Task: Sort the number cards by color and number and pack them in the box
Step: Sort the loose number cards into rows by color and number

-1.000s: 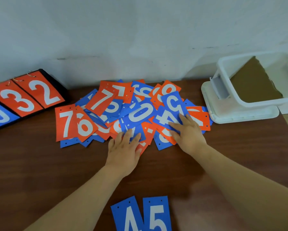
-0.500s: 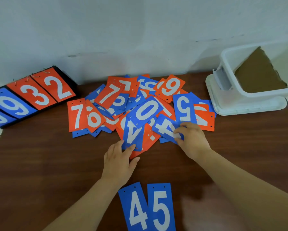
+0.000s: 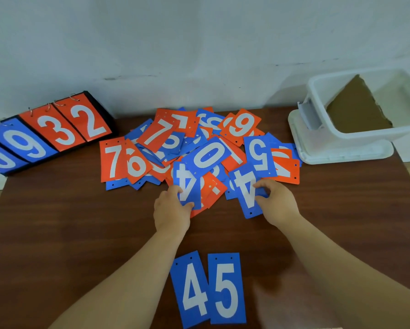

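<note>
A heap of several red and blue number cards [image 3: 199,150] lies across the middle of the brown table [image 3: 68,233]. My left hand [image 3: 172,211] pinches a blue 4 card [image 3: 187,186] at the heap's near edge. My right hand [image 3: 276,200] pinches another blue 4 card [image 3: 245,188], pulled partly out of the heap. Close to me lie a blue 4 card [image 3: 193,289] and a blue 5 card [image 3: 226,288], side by side and face up. The white plastic box [image 3: 365,134] stands at the far right with brown cardboard [image 3: 355,110] inside.
A black flip scoreboard [image 3: 45,136] showing 0, 9, 3, 2 leans at the far left by the wall. The white box rests on its lid [image 3: 341,153]. The table's right edge runs just past the box.
Both hands have drawn back toward me from the heap. The right hand has pulled a blue 4 card outward; the left now pinches another blue 4 card.
</note>
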The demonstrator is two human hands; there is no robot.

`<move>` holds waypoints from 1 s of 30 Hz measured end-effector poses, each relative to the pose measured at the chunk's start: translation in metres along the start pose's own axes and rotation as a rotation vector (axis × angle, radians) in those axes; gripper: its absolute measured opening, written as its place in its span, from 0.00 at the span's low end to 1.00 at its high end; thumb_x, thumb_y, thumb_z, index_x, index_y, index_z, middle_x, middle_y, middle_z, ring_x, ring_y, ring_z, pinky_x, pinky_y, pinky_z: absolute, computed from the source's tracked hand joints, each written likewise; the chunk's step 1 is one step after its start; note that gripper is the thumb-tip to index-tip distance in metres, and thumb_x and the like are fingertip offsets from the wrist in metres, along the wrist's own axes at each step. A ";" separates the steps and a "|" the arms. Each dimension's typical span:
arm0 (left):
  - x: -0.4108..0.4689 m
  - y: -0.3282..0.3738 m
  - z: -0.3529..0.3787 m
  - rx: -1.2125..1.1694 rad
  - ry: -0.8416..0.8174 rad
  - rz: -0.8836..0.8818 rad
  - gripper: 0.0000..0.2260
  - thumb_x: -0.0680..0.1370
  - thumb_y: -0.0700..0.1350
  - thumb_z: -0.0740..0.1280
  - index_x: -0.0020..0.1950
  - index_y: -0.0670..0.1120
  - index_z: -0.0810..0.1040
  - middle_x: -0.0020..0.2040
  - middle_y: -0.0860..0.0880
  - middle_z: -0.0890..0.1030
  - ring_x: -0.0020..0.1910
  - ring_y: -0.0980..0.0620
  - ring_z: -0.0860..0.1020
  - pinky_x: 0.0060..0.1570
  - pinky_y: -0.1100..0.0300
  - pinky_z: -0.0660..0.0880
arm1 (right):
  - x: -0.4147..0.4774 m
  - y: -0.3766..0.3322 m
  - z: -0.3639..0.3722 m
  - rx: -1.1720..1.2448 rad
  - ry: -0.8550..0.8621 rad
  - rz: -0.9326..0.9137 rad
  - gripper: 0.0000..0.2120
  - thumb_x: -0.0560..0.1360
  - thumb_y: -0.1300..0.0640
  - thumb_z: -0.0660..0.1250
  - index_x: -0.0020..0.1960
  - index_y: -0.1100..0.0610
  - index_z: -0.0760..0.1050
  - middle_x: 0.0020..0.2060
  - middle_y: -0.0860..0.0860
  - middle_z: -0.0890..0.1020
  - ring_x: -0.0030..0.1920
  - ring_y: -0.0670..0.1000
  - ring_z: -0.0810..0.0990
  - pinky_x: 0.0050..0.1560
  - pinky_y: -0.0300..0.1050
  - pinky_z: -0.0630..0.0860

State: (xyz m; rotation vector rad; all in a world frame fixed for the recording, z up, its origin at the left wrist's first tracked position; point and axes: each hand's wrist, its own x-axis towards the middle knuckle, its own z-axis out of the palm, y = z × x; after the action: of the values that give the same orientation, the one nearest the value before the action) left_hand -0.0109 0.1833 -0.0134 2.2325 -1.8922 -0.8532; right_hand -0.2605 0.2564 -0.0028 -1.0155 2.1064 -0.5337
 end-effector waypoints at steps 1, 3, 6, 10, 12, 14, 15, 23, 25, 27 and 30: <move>-0.003 -0.004 -0.001 -0.015 0.015 0.015 0.18 0.77 0.49 0.75 0.63 0.53 0.74 0.60 0.50 0.76 0.62 0.49 0.75 0.49 0.58 0.76 | -0.006 0.000 -0.001 0.037 -0.002 0.003 0.15 0.80 0.60 0.68 0.63 0.45 0.77 0.67 0.48 0.77 0.57 0.48 0.76 0.43 0.37 0.74; -0.010 -0.011 -0.005 -0.102 0.022 0.021 0.12 0.79 0.46 0.72 0.60 0.53 0.75 0.59 0.51 0.76 0.63 0.50 0.75 0.49 0.57 0.78 | -0.019 0.001 -0.002 0.105 0.001 0.008 0.17 0.80 0.60 0.68 0.65 0.45 0.76 0.67 0.47 0.77 0.64 0.49 0.76 0.48 0.39 0.73; -0.027 -0.024 -0.019 -0.257 -0.005 0.009 0.10 0.81 0.44 0.70 0.59 0.55 0.74 0.63 0.51 0.75 0.68 0.51 0.73 0.47 0.58 0.79 | -0.041 -0.002 -0.001 0.228 0.040 0.033 0.17 0.80 0.59 0.69 0.67 0.45 0.76 0.62 0.44 0.79 0.65 0.47 0.76 0.49 0.40 0.76; -0.065 -0.058 -0.054 -0.400 -0.016 -0.047 0.12 0.81 0.45 0.70 0.60 0.59 0.76 0.66 0.52 0.75 0.68 0.50 0.73 0.45 0.58 0.81 | -0.074 -0.010 0.000 0.402 0.091 0.089 0.13 0.79 0.56 0.71 0.61 0.45 0.76 0.53 0.41 0.80 0.57 0.46 0.80 0.47 0.49 0.84; -0.085 -0.084 -0.072 -0.489 -0.015 -0.073 0.13 0.80 0.44 0.71 0.59 0.60 0.77 0.64 0.52 0.77 0.65 0.50 0.76 0.45 0.58 0.81 | -0.093 -0.015 0.004 0.456 0.105 0.094 0.11 0.79 0.55 0.71 0.59 0.44 0.77 0.52 0.41 0.81 0.56 0.45 0.81 0.47 0.51 0.85; -0.103 -0.111 -0.090 -0.584 -0.033 -0.099 0.13 0.79 0.42 0.72 0.57 0.59 0.79 0.62 0.52 0.80 0.59 0.52 0.80 0.44 0.59 0.80 | -0.111 -0.024 0.010 0.479 0.093 0.097 0.10 0.79 0.56 0.71 0.57 0.43 0.78 0.52 0.42 0.83 0.56 0.46 0.82 0.47 0.51 0.85; -0.110 -0.122 -0.099 -0.618 -0.047 -0.112 0.13 0.79 0.41 0.72 0.57 0.58 0.79 0.60 0.52 0.81 0.57 0.53 0.81 0.42 0.60 0.80 | -0.120 -0.031 0.014 0.480 0.076 0.099 0.10 0.79 0.56 0.71 0.56 0.44 0.78 0.52 0.43 0.83 0.55 0.45 0.82 0.45 0.49 0.84; -0.128 -0.180 -0.158 -0.689 -0.059 -0.046 0.12 0.80 0.40 0.71 0.58 0.57 0.79 0.60 0.52 0.79 0.55 0.52 0.82 0.33 0.64 0.78 | -0.183 -0.102 0.060 0.425 -0.074 0.073 0.06 0.79 0.55 0.71 0.53 0.44 0.80 0.49 0.44 0.85 0.47 0.45 0.85 0.44 0.53 0.86; -0.122 -0.190 -0.172 -0.714 -0.045 -0.004 0.12 0.80 0.40 0.71 0.57 0.57 0.79 0.62 0.51 0.79 0.56 0.52 0.81 0.36 0.62 0.80 | -0.195 -0.122 0.071 0.385 -0.125 0.025 0.06 0.80 0.56 0.70 0.52 0.44 0.81 0.49 0.44 0.85 0.46 0.45 0.86 0.43 0.51 0.86; -0.114 -0.200 -0.188 -0.715 -0.027 0.035 0.12 0.80 0.41 0.71 0.56 0.58 0.80 0.63 0.51 0.79 0.58 0.52 0.81 0.40 0.58 0.83 | -0.205 -0.143 0.079 0.319 -0.160 -0.053 0.07 0.80 0.55 0.70 0.52 0.43 0.81 0.49 0.43 0.84 0.46 0.44 0.85 0.42 0.50 0.86; -0.103 -0.210 -0.213 -0.664 -0.018 0.089 0.12 0.81 0.42 0.70 0.58 0.59 0.79 0.66 0.52 0.77 0.61 0.50 0.79 0.42 0.55 0.84 | -0.214 -0.171 0.085 0.206 -0.187 -0.173 0.08 0.80 0.54 0.70 0.53 0.41 0.80 0.52 0.40 0.82 0.49 0.47 0.84 0.42 0.46 0.85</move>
State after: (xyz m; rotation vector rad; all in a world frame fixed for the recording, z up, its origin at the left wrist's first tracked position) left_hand 0.2664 0.2676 0.1144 1.7247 -1.4056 -1.2563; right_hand -0.0202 0.3192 0.1410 -1.0892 1.7707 -0.6971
